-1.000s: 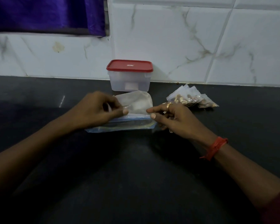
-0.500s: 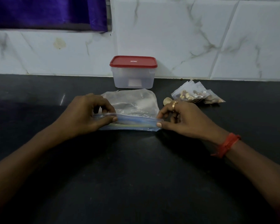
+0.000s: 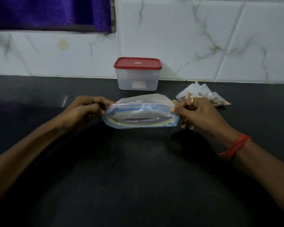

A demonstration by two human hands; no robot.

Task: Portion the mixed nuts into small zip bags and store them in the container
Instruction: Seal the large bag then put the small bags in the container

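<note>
A clear zip bag (image 3: 140, 117) with a blue zip strip lies on the dark counter (image 3: 138, 177), its mouth gaping towards me. My left hand (image 3: 87, 110) pinches the bag's left end and my right hand (image 3: 197, 113) pinches its right end, a ring on one finger. Behind the bag stands a translucent container (image 3: 138, 77) with a red lid (image 3: 137, 63) on it. Several small bags of mixed nuts (image 3: 208, 96) lie in a pile to the right, partly hidden by my right hand.
A white marbled tile wall (image 3: 203, 38) runs along the back of the counter. A purple curtain (image 3: 47, 12) hangs at the upper left. A red band (image 3: 234, 146) circles my right wrist.
Both hands have moved apart to the ends of the zip strip and lifted it. The bag's mouth, flat before, now gapes.
</note>
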